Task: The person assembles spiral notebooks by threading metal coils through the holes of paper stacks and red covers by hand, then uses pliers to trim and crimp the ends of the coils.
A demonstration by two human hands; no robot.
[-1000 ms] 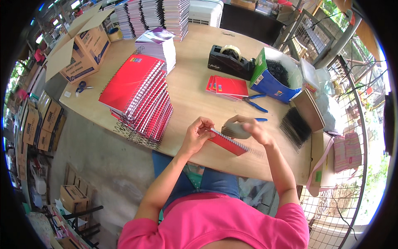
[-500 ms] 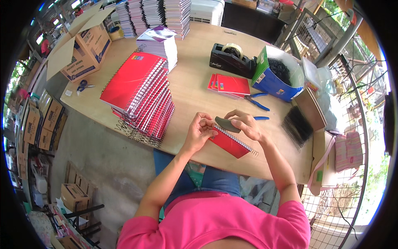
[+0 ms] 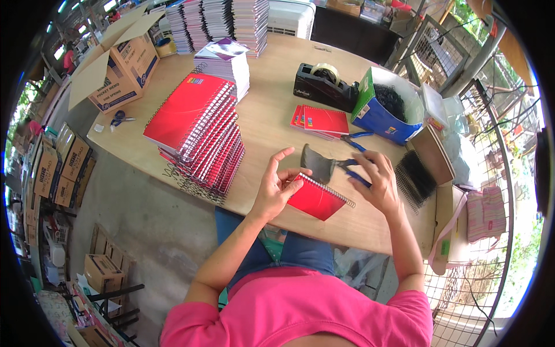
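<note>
My left hand [image 3: 276, 188] pinches the upper left corner of a small red notebook [image 3: 318, 199], its index finger stretched up. A wire coil runs along the notebook's top edge, and its loose end sticks out at the right. My right hand [image 3: 374, 178] is open with bent, parted fingers, just above the blue handles of a pair of pliers [image 3: 357, 173]. Between the hands lies a dark grey, curved piece [image 3: 318, 164] with flared ends; its kind is unclear. A second pair of blue-handled pliers [image 3: 354, 142] lies farther back, against several small red notebooks [image 3: 325, 120].
A tall stack of larger red spiral notebooks [image 3: 196, 115] stands at left, near scissors [image 3: 120, 118] and an open carton [image 3: 124, 75]. At right are a tape dispenser [image 3: 325, 87], a blue-green box of black coils [image 3: 381, 123] and more black coils [image 3: 413, 178].
My right hand has let go of the grey curved piece, now on the table, and moved right towards the pliers. The notebook has shifted slightly left in my left hand.
</note>
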